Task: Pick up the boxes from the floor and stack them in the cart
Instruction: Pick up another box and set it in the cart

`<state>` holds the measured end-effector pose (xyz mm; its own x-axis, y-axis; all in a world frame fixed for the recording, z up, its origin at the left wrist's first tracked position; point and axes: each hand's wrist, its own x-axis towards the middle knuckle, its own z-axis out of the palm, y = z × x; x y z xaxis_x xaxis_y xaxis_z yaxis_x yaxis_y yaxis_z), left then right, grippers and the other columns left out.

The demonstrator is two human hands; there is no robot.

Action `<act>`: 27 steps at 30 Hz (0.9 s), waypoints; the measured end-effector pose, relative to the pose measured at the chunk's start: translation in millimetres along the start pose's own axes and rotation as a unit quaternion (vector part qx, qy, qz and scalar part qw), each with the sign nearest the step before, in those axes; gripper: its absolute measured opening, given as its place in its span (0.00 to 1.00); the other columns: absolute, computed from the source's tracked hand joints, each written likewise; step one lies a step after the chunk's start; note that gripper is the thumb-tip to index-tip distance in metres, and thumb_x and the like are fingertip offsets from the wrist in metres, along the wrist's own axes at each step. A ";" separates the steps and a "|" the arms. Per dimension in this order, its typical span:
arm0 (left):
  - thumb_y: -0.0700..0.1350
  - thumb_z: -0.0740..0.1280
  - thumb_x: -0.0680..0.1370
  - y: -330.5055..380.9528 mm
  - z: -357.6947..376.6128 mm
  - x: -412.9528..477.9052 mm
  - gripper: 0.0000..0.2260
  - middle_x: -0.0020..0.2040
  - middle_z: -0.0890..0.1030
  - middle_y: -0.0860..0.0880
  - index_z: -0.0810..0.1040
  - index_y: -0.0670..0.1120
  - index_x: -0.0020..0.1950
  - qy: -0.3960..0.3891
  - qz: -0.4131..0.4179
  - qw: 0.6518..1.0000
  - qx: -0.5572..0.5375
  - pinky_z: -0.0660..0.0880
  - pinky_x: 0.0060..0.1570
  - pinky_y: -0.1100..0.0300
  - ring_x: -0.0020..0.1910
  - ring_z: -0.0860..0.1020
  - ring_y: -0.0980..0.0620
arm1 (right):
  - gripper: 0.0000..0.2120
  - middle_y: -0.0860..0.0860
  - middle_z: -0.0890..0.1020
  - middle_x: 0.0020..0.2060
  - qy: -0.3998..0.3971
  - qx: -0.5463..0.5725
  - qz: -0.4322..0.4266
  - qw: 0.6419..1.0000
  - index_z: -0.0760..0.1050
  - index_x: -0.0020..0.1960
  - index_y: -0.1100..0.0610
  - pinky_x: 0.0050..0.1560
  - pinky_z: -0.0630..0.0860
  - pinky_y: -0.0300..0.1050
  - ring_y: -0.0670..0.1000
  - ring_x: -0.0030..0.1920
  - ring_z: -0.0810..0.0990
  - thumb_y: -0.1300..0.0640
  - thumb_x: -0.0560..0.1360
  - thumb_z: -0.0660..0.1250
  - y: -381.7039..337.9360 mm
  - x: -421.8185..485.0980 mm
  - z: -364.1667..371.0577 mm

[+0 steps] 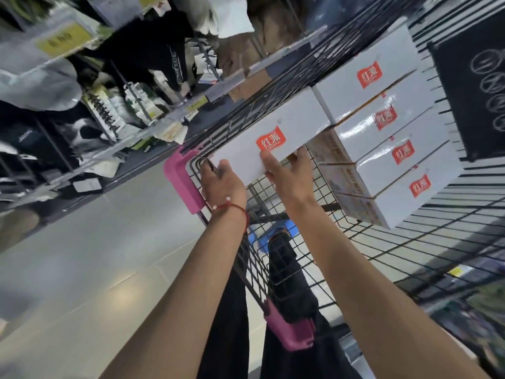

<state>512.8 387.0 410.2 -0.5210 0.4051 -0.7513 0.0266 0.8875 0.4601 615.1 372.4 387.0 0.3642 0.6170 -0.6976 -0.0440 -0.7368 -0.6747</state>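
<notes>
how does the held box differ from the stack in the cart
The held box is gripped by the left hand and right hand; the stack sits untouched in the cart. The held box is single; the stack is four high. Both are white with red logos.

A glossy, pale tiled floor (95, 255) catches a soft patch of overhead light. Along the floor's far edge runs store shelving (114, 138) crowded with garments (164, 50), with a yellow price sign (64, 39) above. Opposite the shelving hangs a black panel (475, 86) with white circles.
</notes>
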 end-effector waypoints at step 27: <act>0.36 0.62 0.81 -53.4 -79.1 -183.2 0.14 0.62 0.80 0.50 0.76 0.49 0.64 -0.111 0.098 0.972 -0.182 0.70 0.69 0.53 0.63 0.77 0.52 | 0.14 0.53 0.84 0.60 -0.070 0.015 -0.037 0.997 0.78 0.63 0.55 0.69 0.76 0.56 0.52 0.61 0.82 0.58 0.78 0.68 9.1 -169.8 -96.4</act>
<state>539.3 248.1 560.7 -0.3378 0.6320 -0.6975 -0.2180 0.6684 0.7112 642.4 234.2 522.5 0.2342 0.7035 -0.6710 -0.0496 -0.6806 -0.7309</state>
